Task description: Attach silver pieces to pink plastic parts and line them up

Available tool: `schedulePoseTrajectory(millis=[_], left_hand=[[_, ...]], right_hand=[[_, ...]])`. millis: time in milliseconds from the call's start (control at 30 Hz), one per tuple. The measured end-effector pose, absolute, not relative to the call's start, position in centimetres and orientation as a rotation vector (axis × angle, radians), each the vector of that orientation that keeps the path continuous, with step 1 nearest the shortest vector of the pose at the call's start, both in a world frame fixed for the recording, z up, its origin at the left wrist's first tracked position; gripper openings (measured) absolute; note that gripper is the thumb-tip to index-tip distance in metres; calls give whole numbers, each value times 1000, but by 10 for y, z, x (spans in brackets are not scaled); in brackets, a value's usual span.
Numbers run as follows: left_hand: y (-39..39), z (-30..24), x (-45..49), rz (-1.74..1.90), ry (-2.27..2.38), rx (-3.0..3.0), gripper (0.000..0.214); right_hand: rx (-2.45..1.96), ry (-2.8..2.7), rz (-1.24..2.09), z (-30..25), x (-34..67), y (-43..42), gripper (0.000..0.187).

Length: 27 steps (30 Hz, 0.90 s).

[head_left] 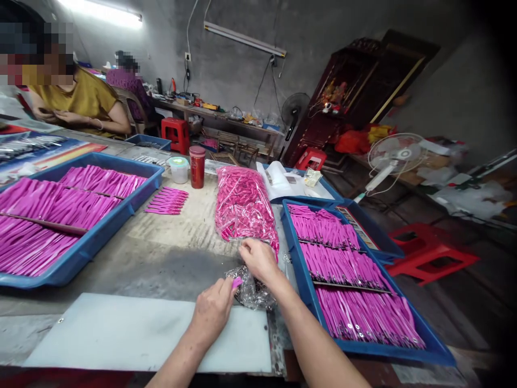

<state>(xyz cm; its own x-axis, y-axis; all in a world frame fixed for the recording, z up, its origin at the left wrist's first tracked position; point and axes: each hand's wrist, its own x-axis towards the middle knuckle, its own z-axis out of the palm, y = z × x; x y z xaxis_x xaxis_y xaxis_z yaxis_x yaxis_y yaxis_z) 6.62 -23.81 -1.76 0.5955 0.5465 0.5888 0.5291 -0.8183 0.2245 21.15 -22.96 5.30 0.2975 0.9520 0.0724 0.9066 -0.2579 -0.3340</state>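
Pinched tight in the left hand (212,311) — a small pink piece (237,281), tip aimed up-right toward the right hand (258,260), length hidden. Curled there over crinkled clear wrappers (252,295) — grip unclear.

Bag (242,205) is sitting on the table (169,253) between left tray (121,218) and right tray (301,269), cup (179,170) and canister (197,167) standing behind-left.
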Motion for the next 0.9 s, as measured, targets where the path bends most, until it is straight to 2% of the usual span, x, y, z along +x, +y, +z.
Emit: schedulePoseTrajectory(millis=[200,367,900], left_hand=[[-236,-25,67,1086,924,2762,23],[-234,-26,67,1086,927,2730,23],[-236,-25,65,1070,910,2692,19]], right_hand=[[-2442,-1751,212,32,214,-163,23],[-2535,-1734,234,15,216,-140,26],[-2161,-1632,324,26,224,-176,5]])
